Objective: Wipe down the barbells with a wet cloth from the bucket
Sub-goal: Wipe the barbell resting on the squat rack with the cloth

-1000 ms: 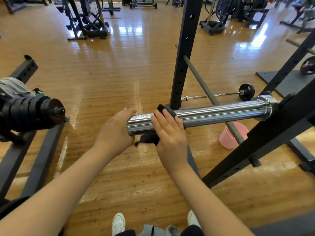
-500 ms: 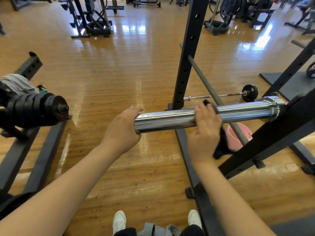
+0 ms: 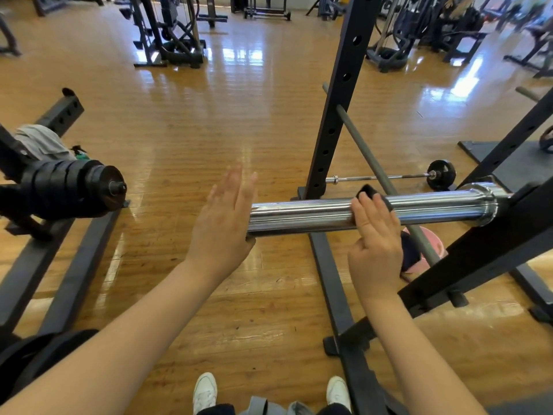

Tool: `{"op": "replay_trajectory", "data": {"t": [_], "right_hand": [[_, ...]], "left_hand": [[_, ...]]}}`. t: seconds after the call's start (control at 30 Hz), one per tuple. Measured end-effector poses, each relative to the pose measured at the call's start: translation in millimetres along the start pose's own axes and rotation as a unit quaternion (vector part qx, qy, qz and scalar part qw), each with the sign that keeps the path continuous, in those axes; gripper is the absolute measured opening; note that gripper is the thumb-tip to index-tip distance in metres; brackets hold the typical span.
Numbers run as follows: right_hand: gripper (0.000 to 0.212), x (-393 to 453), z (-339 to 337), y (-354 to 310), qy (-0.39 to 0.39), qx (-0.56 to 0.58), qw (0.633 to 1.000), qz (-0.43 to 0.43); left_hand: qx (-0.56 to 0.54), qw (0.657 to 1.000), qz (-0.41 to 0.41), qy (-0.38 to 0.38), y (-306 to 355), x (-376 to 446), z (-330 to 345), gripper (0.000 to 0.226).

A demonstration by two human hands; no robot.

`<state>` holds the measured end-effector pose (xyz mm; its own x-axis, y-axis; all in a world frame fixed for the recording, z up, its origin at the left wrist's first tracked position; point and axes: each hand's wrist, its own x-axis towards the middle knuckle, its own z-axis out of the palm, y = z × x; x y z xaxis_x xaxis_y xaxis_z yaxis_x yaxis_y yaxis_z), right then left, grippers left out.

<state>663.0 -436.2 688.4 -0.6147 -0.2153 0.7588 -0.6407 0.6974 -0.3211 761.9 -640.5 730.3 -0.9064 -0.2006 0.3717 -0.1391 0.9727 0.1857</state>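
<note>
On the chrome barbell sleeve, about mid-length, I've got the right hand curled over a dark cloth, pressing it onto the metal; a loose tail of cloth hangs below the grip. Left of that grip, the left hand is flat, fingers straight, holding nothing, palm against the sleeve's free end, I'd say to brace the bar against sliding or spinning under the wipe. Right of the grip the sleeve runs to its collar, where the black rack carries it at a handy height. Just below and beyond the grip, a pink bucket sits on the floor, close for re-wetting. Further out: glossy wood floor, a small barbell lying on it, stacked black plates far left, gym machines at the back.
</note>
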Motion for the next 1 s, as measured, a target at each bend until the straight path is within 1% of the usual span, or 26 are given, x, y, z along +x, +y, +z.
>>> {"op": "replay_trajectory", "data": {"t": [0.07, 0.13, 0.17, 0.23, 0.3, 0.37, 0.4, 0.47, 0.53, 0.6, 0.63, 0.7, 0.77, 0.8, 0.87, 0.93, 1.0], "right_hand": [[0.049, -1.4, 4.4, -8.5, 0.008, -0.018, 0.999, 0.032], [0.052, -5.3, 12.3, -31.4, 0.015, -0.029, 0.998, 0.056], [0.053, -7.9, 16.1, -46.8, 0.009, -0.026, 0.999, 0.045], [0.054, -14.0, 23.1, -80.3, -0.022, -0.001, 1.000, -0.009], [0.052, -17.0, 25.8, -104.7, -0.069, 0.032, 0.995, -0.064], [0.048, -11.0, 21.8, -106.3, -0.115, 0.046, 0.986, -0.110], [0.047, -5.7, 17.5, -98.5, -0.128, 0.045, 0.984, -0.118], [0.048, 4.2, 7.3, -76.1, -0.123, 0.029, 0.989, -0.080], [0.052, 10.1, -0.2, -61.5, -0.096, 0.010, 0.995, -0.020], [0.054, 7.5, 4.5, -72.2, -0.077, -0.014, 0.997, 0.011], [0.055, 4.1, 9.8, -84.1, -0.081, -0.021, 0.996, 0.005], [0.056, -2.8, 22.1, -111.7, -0.096, -0.011, 0.995, -0.035], [0.054, -8.1, 28.6, -128.5, -0.113, 0.019, 0.991, -0.062], [0.054, -8.4, 29.1, -128.1, -0.120, 0.030, 0.989, -0.075], [0.052, -2.7, 23.5, -112.9, -0.129, 0.037, 0.987, -0.093], [0.051, 6.4, 13.6, -90.2, -0.117, 0.034, 0.990, -0.068], [0.049, 14.7, 4.5, -74.0, -0.100, 0.025, 0.994, -0.040]], "left_hand": [[0.081, 0.995, 0.040, 0.033, -3.8, -1.4, 4.0, 0.096], [0.098, 0.992, 0.062, 0.055, -5.9, 0.2, 8.5, 0.087], [0.088, 0.993, 0.063, 0.054, -6.6, 1.7, 10.9, 0.083], [0.041, 0.998, 0.048, 0.021, -5.4, 5.6, 9.7, 0.079], [-0.022, 0.999, 0.010, -0.029, -3.3, 9.2, 4.4, 0.078], [-0.075, 0.993, -0.021, -0.093, -3.5, 13.9, -1.1, 0.080], [-0.101, 0.986, -0.036, -0.130, -4.1, 17.0, -4.3, 0.083], [-0.164, 0.968, -0.059, -0.183, -4.8, 23.2, -12.3, 0.078], [-0.202, 0.952, -0.073, -0.217, -6.6, 26.1, -18.4, 0.063], [-0.203, 0.951, -0.077, -0.222, -7.7, 27.9, -19.7, 0.054], [-0.203, 0.951, -0.080, -0.218, -7.0, 28.0, -19.3, 0.054], [-0.195, 0.957, -0.077, -0.203, -6.8, 28.0, -14.8, 0.053], [-0.180, 0.964, -0.059, -0.189, -6.0, 28.0, -10.5, 0.044], [-0.177, 0.964, -0.061, -0.188, -5.9, 27.3, -9.6, 0.044], [-0.181, 0.959, -0.083, -0.203, -6.4, 26.0, -10.6, 0.063], [-0.178, 0.959, -0.087, -0.201, -6.4, 24.1, -12.7, 0.078], [-0.143, 0.970, -0.072, -0.184, -5.1, 20.6, -16.3, 0.080]]}}
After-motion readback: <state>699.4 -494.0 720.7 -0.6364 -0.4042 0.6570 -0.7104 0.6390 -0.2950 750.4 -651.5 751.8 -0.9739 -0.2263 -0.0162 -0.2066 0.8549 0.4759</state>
